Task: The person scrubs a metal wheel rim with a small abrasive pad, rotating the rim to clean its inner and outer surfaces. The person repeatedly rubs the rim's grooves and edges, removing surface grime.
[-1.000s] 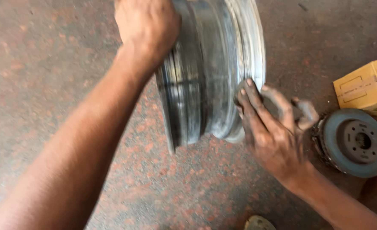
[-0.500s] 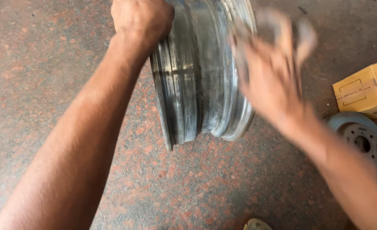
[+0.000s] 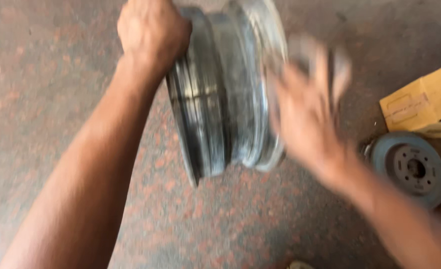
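Bare steel wheel rim [image 3: 230, 94] stood on edge on the speckled floor [image 3: 46, 74], between the two hands. Left hand [image 3: 153, 35] was clenched over the rim's top edge, steadying it upright. Right hand [image 3: 307, 107] was blurred beside the rim's outer face, holding something grey; how far closed, could not tell. Rim judged heavy, rigid, prone to roll; flange lips best for grip. Brake disc [image 3: 409, 168] and cardboard box [image 3: 424, 102] lay beyond the right hand; floor past the left hand open

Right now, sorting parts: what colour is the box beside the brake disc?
Yellowish-tan cardboard box, seen in the head view.
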